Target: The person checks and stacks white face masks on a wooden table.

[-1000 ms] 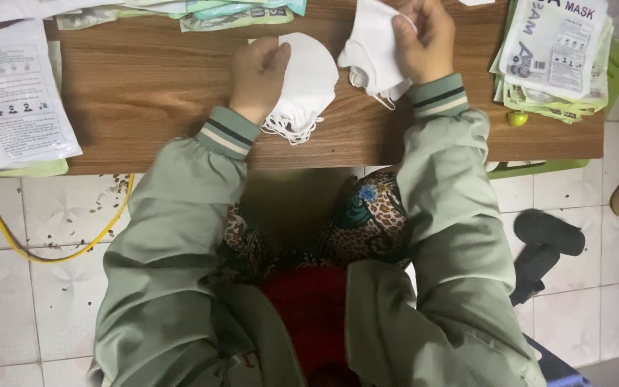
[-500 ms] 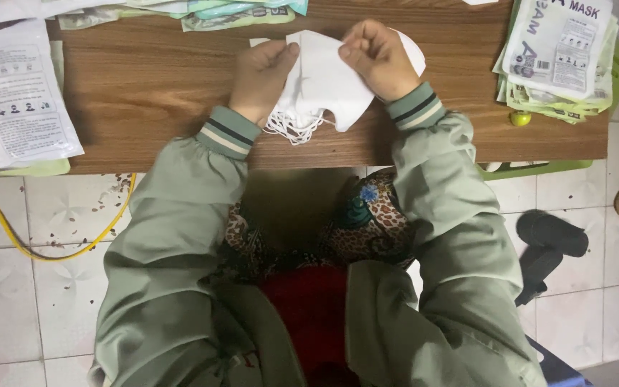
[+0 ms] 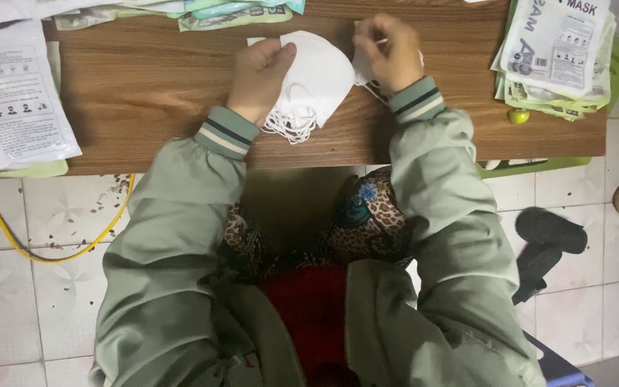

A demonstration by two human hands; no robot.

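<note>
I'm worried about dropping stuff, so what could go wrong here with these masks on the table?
The white masks under the left hand lie near the table edge, ear loops loose; they might slide onto the stained floor. The right hand may snag a loop.

White folded masks (image 3: 317, 75) on tabletop

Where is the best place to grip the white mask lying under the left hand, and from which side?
Probably the bunched ear loops at the white mask edge nearest the person: they stick out free below the left hand. Pinch them with the fingers from the near table edge; the cup itself would crease.
</note>
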